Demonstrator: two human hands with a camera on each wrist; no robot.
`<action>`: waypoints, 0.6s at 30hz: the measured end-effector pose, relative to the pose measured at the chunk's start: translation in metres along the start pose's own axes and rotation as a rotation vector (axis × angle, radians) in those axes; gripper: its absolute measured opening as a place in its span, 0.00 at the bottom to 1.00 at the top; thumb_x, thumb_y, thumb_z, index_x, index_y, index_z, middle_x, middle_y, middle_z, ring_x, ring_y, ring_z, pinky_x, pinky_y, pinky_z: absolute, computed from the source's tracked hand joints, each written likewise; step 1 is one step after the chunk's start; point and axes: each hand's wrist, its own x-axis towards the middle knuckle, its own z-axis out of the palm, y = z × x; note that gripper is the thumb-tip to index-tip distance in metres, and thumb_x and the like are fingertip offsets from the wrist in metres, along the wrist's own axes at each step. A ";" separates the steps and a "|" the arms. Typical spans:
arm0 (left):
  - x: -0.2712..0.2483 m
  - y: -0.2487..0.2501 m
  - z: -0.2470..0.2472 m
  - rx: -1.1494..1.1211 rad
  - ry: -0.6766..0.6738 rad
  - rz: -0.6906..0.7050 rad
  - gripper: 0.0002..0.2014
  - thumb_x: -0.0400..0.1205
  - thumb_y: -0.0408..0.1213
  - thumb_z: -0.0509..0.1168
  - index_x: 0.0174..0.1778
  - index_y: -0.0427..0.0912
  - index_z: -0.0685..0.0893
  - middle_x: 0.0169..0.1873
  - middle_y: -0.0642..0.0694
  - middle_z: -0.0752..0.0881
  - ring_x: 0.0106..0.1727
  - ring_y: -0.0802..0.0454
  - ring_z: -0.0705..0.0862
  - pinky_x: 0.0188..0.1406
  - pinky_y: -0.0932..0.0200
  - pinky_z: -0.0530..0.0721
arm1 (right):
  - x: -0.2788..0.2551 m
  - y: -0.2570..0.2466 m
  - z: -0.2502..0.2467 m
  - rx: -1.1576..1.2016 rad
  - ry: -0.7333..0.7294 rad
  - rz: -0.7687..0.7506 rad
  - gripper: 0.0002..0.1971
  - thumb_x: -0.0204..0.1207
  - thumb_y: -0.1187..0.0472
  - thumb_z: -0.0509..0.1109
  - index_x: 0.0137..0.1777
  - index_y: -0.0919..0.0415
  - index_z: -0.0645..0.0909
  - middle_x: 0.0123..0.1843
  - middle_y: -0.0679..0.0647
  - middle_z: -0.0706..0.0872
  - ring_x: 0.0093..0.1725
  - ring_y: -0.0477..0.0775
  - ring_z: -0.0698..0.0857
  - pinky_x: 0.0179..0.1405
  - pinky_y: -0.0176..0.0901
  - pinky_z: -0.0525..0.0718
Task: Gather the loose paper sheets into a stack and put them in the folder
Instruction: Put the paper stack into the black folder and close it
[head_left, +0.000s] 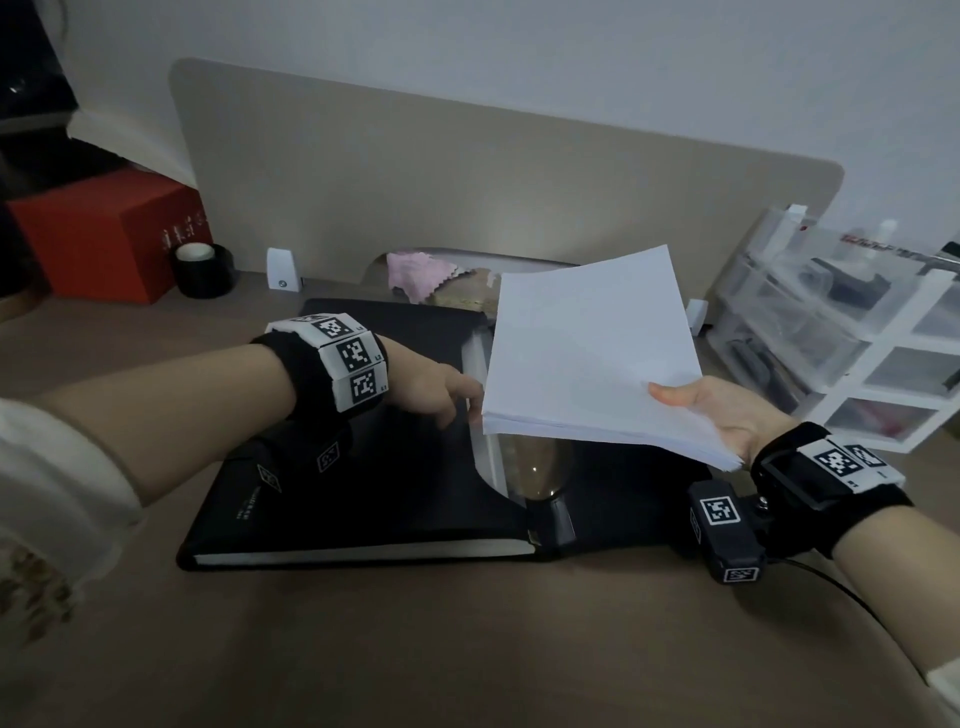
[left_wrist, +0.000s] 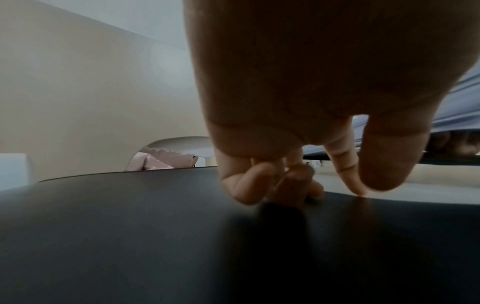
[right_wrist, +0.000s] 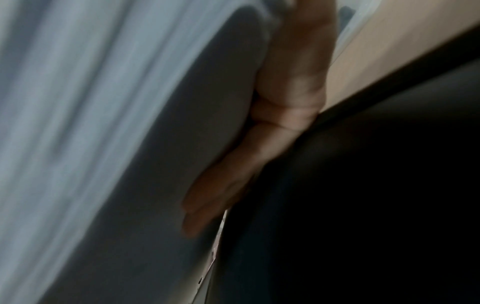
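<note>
**Paper stack held over an open black folder**

Paper sheets, gathered into one white stack (head_left: 587, 353), sit in the right hand (head_left: 727, 415), thumb on top near the lower right corner and the fingers (right_wrist: 259, 164) curled flat against the underside, as the blurred right wrist view shows. The stack is tilted, raised off the desk, and hangs above the right half of the black folder (head_left: 363, 488), which lies open on the brown desk (head_left: 467, 649).

The left hand (head_left: 431, 389) rests on the folder's left half, fingers bent downward with their tips (left_wrist: 361, 191) touching the dark surface beside the central fold; it holds nothing. A clear pocket or sheet protector (head_left: 488, 457) stands up along the fold under the stack's near edge.

Small pale print runs along the folder's left cover, too small to read. Black wristbands on both wrists carry square black-and-white coded markers.

Behind the folder stands a beige desk divider (head_left: 467, 197). A pink cloth (head_left: 415, 275) lies in its cut-out. To the left are a red box (head_left: 104, 234) with unreadable light lettering and a black tape roll (head_left: 202, 270). Clear plastic drawers (head_left: 841, 332) stand at the right.
</note>
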 end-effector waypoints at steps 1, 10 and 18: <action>-0.002 0.003 0.000 0.016 0.001 -0.003 0.33 0.69 0.37 0.63 0.74 0.48 0.72 0.61 0.44 0.73 0.56 0.45 0.77 0.61 0.42 0.81 | 0.001 0.001 0.000 0.008 0.006 0.003 0.12 0.85 0.65 0.57 0.56 0.69 0.80 0.40 0.61 0.91 0.34 0.56 0.91 0.29 0.44 0.89; 0.009 0.012 0.004 0.063 0.069 0.032 0.14 0.80 0.29 0.62 0.63 0.37 0.78 0.55 0.52 0.66 0.63 0.51 0.70 0.69 0.56 0.70 | 0.003 0.009 -0.017 0.075 -0.188 0.107 0.34 0.35 0.65 0.92 0.46 0.72 0.90 0.49 0.65 0.91 0.42 0.60 0.92 0.35 0.51 0.91; -0.010 0.019 -0.013 0.021 0.263 0.213 0.03 0.66 0.43 0.59 0.27 0.52 0.74 0.28 0.54 0.77 0.30 0.62 0.74 0.32 0.67 0.70 | 0.011 0.010 -0.039 0.053 -0.077 0.189 0.22 0.64 0.61 0.82 0.58 0.68 0.88 0.56 0.61 0.90 0.54 0.58 0.88 0.65 0.43 0.82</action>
